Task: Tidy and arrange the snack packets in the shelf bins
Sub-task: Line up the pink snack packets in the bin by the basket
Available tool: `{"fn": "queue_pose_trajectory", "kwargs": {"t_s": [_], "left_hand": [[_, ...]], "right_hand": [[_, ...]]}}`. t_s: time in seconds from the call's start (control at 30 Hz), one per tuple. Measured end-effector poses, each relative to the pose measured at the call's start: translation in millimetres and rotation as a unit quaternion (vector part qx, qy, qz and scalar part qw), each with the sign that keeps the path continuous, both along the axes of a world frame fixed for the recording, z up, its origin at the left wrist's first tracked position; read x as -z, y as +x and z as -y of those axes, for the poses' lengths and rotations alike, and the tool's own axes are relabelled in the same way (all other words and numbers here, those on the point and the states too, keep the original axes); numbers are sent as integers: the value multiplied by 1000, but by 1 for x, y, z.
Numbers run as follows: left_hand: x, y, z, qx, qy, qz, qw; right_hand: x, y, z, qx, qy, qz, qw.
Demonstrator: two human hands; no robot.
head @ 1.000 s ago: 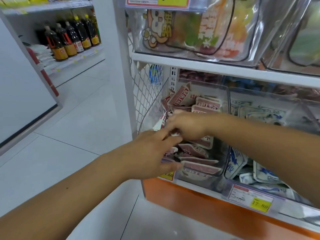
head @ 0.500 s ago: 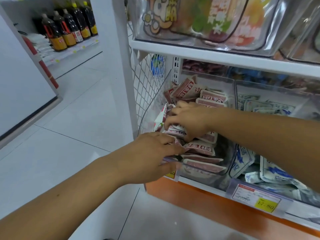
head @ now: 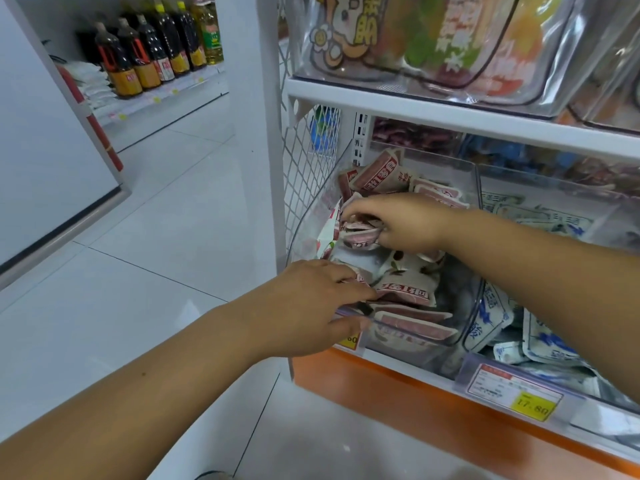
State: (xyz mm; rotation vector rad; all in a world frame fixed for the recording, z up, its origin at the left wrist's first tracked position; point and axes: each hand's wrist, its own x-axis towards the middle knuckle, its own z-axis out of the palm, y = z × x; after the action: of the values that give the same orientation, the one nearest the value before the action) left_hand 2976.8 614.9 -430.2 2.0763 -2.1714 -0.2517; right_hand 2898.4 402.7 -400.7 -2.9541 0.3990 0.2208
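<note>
1. Fingers (head: pixel 349 291) of the left hand (head: pixel 308 306): nearly straight, slightly spread and holding nothing. Their tips lie on the front packets, and the thumb sits outside the front wall of the clear bin (head: pixel 415 336).
2. Price tags (head: pixel 531 403): two on the shelf edge. One is right of the fingers; the other is half hidden under the left hand.
3. Red packets (head: pixel 405 294): the task's things, heaped in that bin just beyond the left fingers. Roughly a dozen show, too jumbled for an exact count. About three lie flat against the front wall.
4. Fingers (head: pixel 356 206) of the right hand (head: pixel 405 225): curled round the gripped packets (head: pixel 358 235), two or perhaps three, held above the heap.
5. Step in hand, as judged: squaring this bunch. Align the edges and turn the faces one way. Lay the bunch flat behind the front row while the left fingers press that row steady.
6. Blue-and-white packets (head: pixel 491 318): in the second bin, right of both sets of fingers. At least eight show, lying loose.
7. Upper shelf (head: pixel 450 114): above the right fingers, bearing two clear bags in view.
8. Bottles (head: pixel 156 53): far left of the fingers, five in a row.
</note>
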Motion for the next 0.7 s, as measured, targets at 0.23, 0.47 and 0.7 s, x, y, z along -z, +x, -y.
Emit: {"fn": "queue_pose_trajectory", "kwargs": {"t_s": [0.23, 0.47, 0.7], "left_hand": [[-4, -2, 1, -42, 24, -22, 999], [-6, -1, 3, -45, 44, -28, 998], [-3, -1, -1, -31, 9, -22, 999]], "right_hand": [[-6, 4, 16, 68, 71, 57, 994], [-2, 5, 8, 10, -7, 24, 1000], [7, 3, -8, -42, -140, -62, 987]]}}
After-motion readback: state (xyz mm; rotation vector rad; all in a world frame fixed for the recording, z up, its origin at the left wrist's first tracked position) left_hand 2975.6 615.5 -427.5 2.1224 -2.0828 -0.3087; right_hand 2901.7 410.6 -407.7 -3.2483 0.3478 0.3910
